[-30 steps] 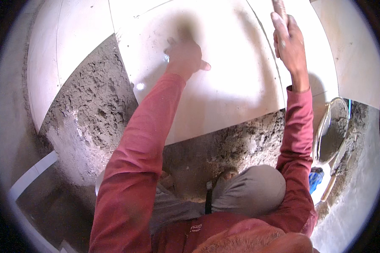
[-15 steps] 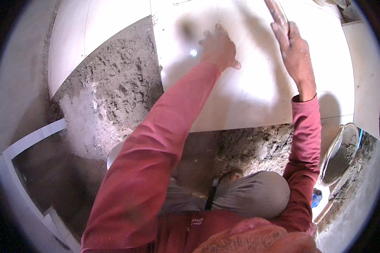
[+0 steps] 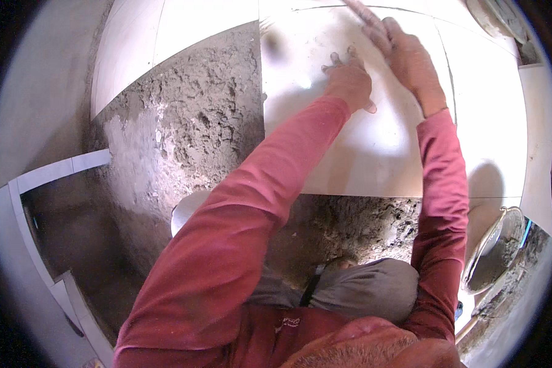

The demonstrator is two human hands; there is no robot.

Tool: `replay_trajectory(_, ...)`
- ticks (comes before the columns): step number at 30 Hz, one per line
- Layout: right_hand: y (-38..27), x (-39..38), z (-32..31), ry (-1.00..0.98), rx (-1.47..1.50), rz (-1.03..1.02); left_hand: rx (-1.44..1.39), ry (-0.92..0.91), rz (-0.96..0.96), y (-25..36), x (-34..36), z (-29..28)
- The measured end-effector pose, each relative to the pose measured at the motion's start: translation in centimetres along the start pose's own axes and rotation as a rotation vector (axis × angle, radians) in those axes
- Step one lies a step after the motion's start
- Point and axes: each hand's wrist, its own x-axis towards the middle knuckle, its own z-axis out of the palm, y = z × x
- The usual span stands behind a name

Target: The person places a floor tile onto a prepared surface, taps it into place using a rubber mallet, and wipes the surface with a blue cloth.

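My left hand [image 3: 351,83] lies palm down on a glossy white floor tile [image 3: 374,159], its fingers spread. Beyond it to the right, my right hand [image 3: 414,66] is closed around a long worn stick-like handle [image 3: 360,8]. The far end of that handle runs out of the picture at the top, so what it carries is hidden. Rough grey mortar [image 3: 196,104] borders the tile on its left, and more mortar [image 3: 374,221] shows along its near edge.
On the right stands a bucket [image 3: 495,260] smeared with mortar, and another mortar-stained container [image 3: 494,15] sits at the far right. White tiles [image 3: 129,55] lie at the far left. A tile-edged sunken area [image 3: 86,227] is at the left. My knee [image 3: 365,288] is close to the mortar.
My right hand and the handle have swung left, nearer my left hand. My left hand stays spread on the tile. The whole view has shifted somewhat.
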Motion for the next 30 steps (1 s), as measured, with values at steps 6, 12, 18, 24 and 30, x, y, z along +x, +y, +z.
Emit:
replay_trajectory(6, -1.2, -0.1, 1.1, 0.067, 0.37, 0.067, -0.022, -0.012, -0.005, 0.1, 0.3, 0.4)
replay_trajectory(12, -1.6, 2.9, 3.7, -0.24, -0.123, 0.071, 0.043, -0.096, 0.029, -0.2, 0.0, 0.3)
replay_trajectory(18, -2.6, 4.2, 4.2, 0.002, 0.007, -0.261, 0.041, -0.014, 0.023, -0.1, 0.2, 0.4)
replay_trajectory(24, -2.9, 4.4, 5.9, -0.227, -0.269, -0.101, 0.009, -0.045, 0.051, -0.4, -0.4, 0.4)
replay_trajectory(30, -1.5, 4.5, 5.1, 0.197, -0.174, -0.497, 0.028, 0.014, 0.022, -0.2, 0.0, 1.0)
